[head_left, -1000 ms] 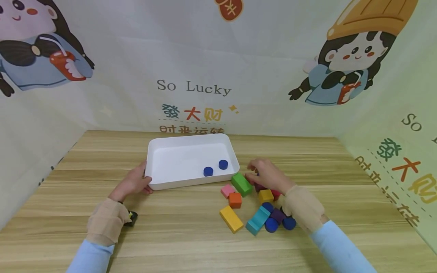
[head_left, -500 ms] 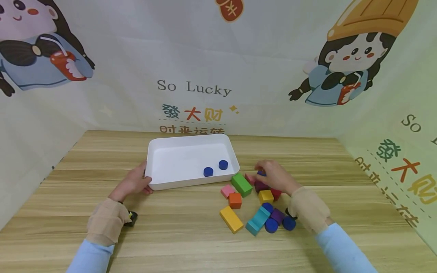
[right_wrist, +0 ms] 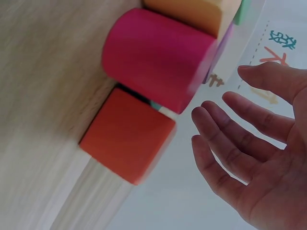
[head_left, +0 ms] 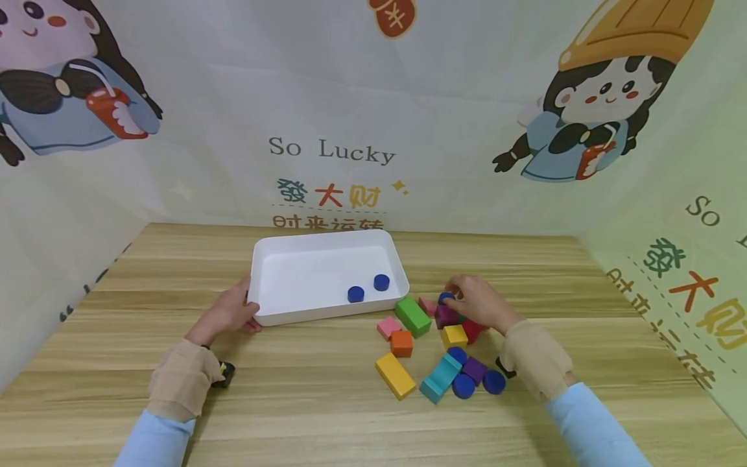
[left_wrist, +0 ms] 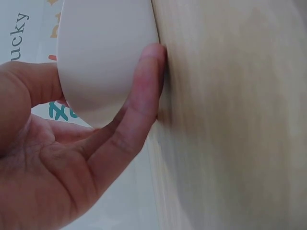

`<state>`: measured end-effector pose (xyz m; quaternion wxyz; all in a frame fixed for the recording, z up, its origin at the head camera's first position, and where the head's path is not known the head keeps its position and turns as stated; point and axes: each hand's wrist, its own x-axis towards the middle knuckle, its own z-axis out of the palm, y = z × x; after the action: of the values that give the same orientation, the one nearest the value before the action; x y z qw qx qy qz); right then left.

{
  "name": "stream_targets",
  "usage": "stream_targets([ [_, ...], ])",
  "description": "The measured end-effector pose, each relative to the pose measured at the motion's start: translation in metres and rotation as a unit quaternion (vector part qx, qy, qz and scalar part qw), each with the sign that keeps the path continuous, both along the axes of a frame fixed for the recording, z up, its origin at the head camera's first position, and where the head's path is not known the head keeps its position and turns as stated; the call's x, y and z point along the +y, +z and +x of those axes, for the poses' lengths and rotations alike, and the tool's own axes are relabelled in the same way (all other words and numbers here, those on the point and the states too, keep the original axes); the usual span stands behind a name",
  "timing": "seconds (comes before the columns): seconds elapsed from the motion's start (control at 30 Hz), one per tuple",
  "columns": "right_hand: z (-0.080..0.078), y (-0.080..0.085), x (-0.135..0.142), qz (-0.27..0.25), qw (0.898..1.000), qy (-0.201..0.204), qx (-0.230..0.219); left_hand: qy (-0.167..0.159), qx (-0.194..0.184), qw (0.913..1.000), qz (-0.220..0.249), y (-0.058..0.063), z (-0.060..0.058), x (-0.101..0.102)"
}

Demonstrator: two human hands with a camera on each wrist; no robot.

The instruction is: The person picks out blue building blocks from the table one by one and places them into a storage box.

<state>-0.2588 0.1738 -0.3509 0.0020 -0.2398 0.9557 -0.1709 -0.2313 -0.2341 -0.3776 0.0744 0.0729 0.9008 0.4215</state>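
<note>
A white tray point(head_left: 315, 318) stands at the back of the table with two blue discs point(head_left: 356, 294) inside. My left hand point(head_left: 229, 307) grips its left end, thumb at the rim and fingers along the outer wall point(left_wrist: 108, 43). My right hand point(head_left: 480, 301) hovers over a heap of blocks right of the tray, its fingers point(right_wrist: 230, 160) loosely bent and apart in the right wrist view. A blue disc point(head_left: 446, 297) on a purple block point(head_left: 446, 316) shows right by its fingertips. A crimson cylinder point(right_wrist: 158, 57) and a red-orange block point(right_wrist: 128, 136) lie below this hand.
Between tray and heap lie a green block point(head_left: 413, 316), a pink block point(head_left: 389, 327) and an orange cube point(head_left: 401, 344). Nearer are a yellow block point(head_left: 395, 375), a teal piece point(head_left: 440, 378) and several blue discs point(head_left: 494, 382). A printed cloth point(head_left: 327, 97) backs the table.
My right hand has shifted to the right over the heap, uncovering the pink block, the purple block and the blue disc on it. The left hand and tray have stayed put.
</note>
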Motion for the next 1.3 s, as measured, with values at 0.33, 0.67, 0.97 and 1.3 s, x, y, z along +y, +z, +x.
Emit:
stream_targets([
  [0.33, -0.006, -0.006, 0.007, -0.005, 1.000, -0.006, 0.001, 0.001, 0.000, 1.0000, -0.003, 0.000, 0.000, 0.000],
  [0.67, -0.007, -0.005, 0.007, 0.000, 1.000, -0.029, -0.007, 0.003, -0.001, 1.0000, -0.006, -0.001, -0.002, -0.001],
  [0.97, -0.009, -0.008, 0.009, 0.001, 0.999, -0.030, -0.012, 0.003, 0.002, 0.9999, -0.009, 0.000, -0.001, 0.000],
  [1.3, -0.014, -0.012, 0.006, 0.019, 0.999, -0.032, -0.023, 0.001, 0.005, 0.9999, -0.012, -0.001, -0.002, -0.002],
])
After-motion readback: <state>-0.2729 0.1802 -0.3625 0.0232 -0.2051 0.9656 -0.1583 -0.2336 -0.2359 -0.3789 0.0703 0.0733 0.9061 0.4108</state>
